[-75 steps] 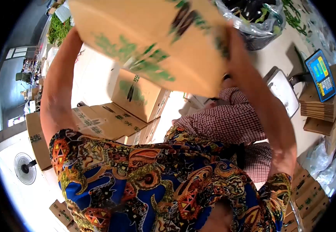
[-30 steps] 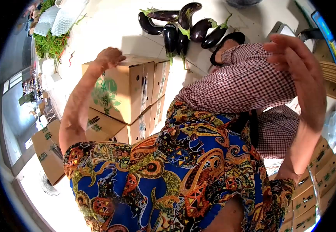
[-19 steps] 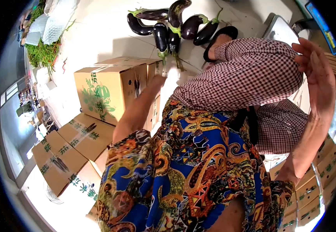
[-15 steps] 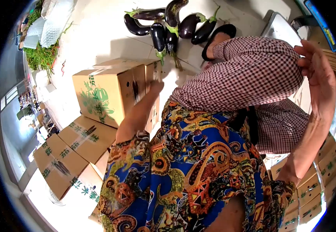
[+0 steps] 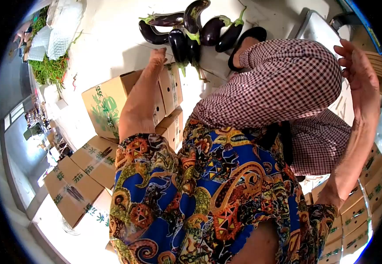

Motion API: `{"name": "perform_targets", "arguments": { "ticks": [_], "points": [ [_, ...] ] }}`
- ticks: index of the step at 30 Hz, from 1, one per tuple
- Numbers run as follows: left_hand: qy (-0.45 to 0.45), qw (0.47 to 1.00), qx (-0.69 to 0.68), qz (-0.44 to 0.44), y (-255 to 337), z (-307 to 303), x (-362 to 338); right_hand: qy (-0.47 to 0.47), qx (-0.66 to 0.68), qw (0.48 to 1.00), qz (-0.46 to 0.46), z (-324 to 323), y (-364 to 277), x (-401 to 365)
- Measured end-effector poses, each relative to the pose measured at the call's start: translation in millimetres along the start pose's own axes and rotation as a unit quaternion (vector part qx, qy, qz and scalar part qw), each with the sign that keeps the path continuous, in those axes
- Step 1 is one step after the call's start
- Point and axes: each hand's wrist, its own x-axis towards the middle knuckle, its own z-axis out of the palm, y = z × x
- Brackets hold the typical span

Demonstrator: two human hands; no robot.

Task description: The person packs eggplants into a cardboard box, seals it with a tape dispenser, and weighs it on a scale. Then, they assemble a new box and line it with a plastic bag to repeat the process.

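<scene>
Several dark purple eggplants with green stems lie in a cluster on the pale floor. My left hand reaches over the top of a printed cardboard box, close beside the nearest eggplants. Its fingers are small and foreshortened here, and I cannot tell how they are bent. My right hand is raised at the checked trouser knee, fingers apart and slightly curled, with nothing in it.
More printed cartons stand at the left, and stacked cartons at the lower right. Green and red chili peppers lie at the far left by bubble wrap. A pale flat panel stands near my foot.
My left hand has moved from the box's near side up and forward, over its top toward the eggplants. My right hand stays at the knee. The view has shifted slightly.
</scene>
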Motion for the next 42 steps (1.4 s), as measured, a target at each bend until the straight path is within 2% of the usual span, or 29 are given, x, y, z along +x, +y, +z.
{"name": "perform_targets", "arguments": {
  "ticks": [1,2,3,5,8,11,12,15,16,20,23,25,26,27,29,31,32,35,37,38,39,42],
  "points": [
    [-0.049,0.981,0.177,0.061,-6,3,9,0.003,0.004,1.000,0.005,-2,6,-2],
    [-0.075,0.927,0.340,0.137,16,-15,-1,0.009,0.009,1.000,0.008,-4,10,-3],
    [-0.075,0.974,0.212,-0.040,44,-3,-8,0.014,0.014,1.000,0.011,-5,14,-4],
    [-0.101,0.964,0.246,-0.014,48,21,-20,0.013,-0.003,1.000,0.009,0,9,-9],
    [-0.033,0.927,0.362,0.087,95,-19,-105,0.006,-0.032,0.999,0.014,3,9,-7],
    [-0.102,0.833,0.535,0.092,96,-13,-116,0.014,-0.061,0.998,0.014,2,11,-6],
    [-0.093,0.829,0.543,0.097,103,-23,-123,0.014,-0.066,0.998,0.013,4,8,-8],
    [-0.106,0.836,0.537,0.038,85,-1,-95,0.009,-0.048,0.999,-0.002,7,10,-10],
    [-0.045,0.838,0.540,0.068,77,3,-92,0.005,-0.038,0.999,-0.002,8,11,-13],
    [-0.131,0.864,0.465,0.141,61,-18,-68,0.046,-0.067,0.997,0.004,13,10,-20],
    [-0.204,0.861,0.450,0.121,58,-44,-43,0.030,-0.074,0.997,0.000,10,12,-19],
    [-0.317,0.919,0.233,0.003,75,-99,-49,0.032,-0.111,0.993,-0.004,9,12,-16],
    [-0.302,0.934,0.171,-0.083,112,-136,-81,0.031,-0.127,0.991,-0.009,11,9,-16],
    [-0.331,0.895,0.290,-0.064,124,-150,-90,0.031,-0.143,0.989,-0.014,14,7,-16],
    [-0.358,0.814,0.454,0.054,143,-167,-131,0.032,-0.148,0.988,-0.023,20,6,-17],
    [-0.310,0.746,0.560,0.185,126,-164,-166,0.018,-0.141,0.989,-0.028,19,8,-14],
    [-0.314,0.737,0.589,0.108,138,-158,-176,0.020,-0.133,0.991,-0.028,21,7,-14],
    [-0.283,0.774,0.561,0.084,127,-147,-171,0.018,-0.096,0.995,-0.010,24,7,-19],
    [-0.238,0.789,0.537,0.183,89,-140,-164,0.009,-0.048,0.999,0.007,24,10,-18],
    [-0.202,0.777,0.556,0.216,34,-104,-151,0.025,-0.100,0.995,-0.015,26,6,-21],
    [-0.164,0.763,0.575,0.248,-21,-70,-138,0.026,-0.072,0.997,0.007,26,4,-24],
    [-0.202,0.730,0.590,0.281,41,-96,-172,0.043,-0.058,0.997,0.028,27,0,-25]
  ]
}}
